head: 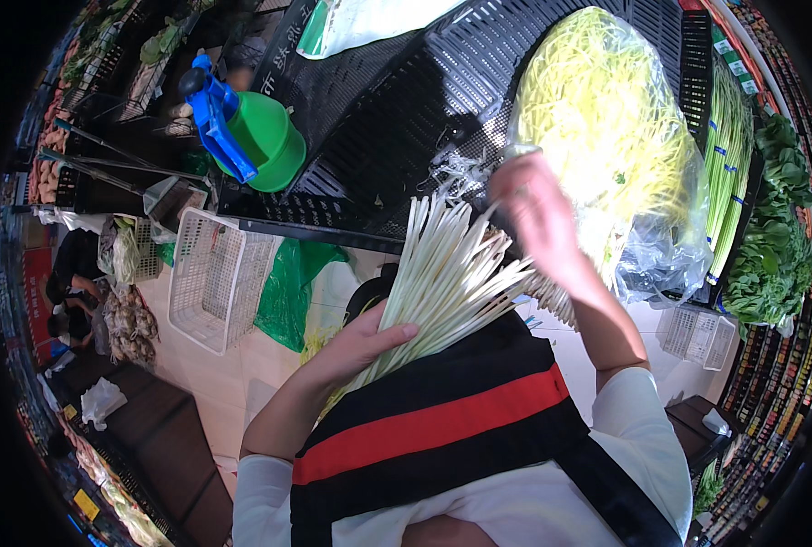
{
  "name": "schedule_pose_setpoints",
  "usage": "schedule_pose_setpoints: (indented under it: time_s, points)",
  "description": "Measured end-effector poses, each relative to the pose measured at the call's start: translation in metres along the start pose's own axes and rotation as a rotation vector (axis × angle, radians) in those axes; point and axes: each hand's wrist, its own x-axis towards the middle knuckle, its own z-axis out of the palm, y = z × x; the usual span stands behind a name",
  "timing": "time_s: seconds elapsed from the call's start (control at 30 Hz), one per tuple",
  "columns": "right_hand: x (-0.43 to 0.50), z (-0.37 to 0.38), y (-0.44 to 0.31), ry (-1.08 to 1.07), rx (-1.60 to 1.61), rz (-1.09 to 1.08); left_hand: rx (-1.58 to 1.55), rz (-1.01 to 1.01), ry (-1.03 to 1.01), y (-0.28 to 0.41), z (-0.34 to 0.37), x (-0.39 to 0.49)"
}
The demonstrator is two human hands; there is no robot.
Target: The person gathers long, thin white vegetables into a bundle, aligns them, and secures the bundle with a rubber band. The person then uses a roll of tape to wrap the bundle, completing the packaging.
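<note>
My left hand [368, 342] is closed around a thick bunch of long pale stalks [440, 273], apparently yellow chives, held against my black apron with a red band. The white ends fan out towards the black crates. My right hand [539, 212] is motion-blurred just above and right of those ends; whether its fingers grip anything is unclear. By it, thin white peelings [460, 171] lie on the black perforated crate surface [371, 157]. To the right rests a large clear plastic bag [601, 123] full of yellow chives, with more stalk ends [553, 301] sticking out below my right forearm.
On the crate's left corner stands a green spray bottle [262, 140] with a blue head. A white plastic basket [207, 280] and a green plastic bag [293, 294] are on the floor. Banded green stalks [727, 164] and leafy greens [771, 253] line the right. A person [74, 280] is far left.
</note>
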Motion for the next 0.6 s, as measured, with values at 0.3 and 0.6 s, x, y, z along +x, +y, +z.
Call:
schedule_pose_setpoints:
  time_s: [0.3,0.6]
  points:
    - [0.026,-0.047,0.001,-0.052,-0.297,0.054,-0.055,-0.055,0.046,-0.002,0.0,0.0]
    - [-0.004,0.028,-0.049,-0.44,-0.069,-0.362,-0.134,-0.085,0.103,-0.006,-0.002,0.001]
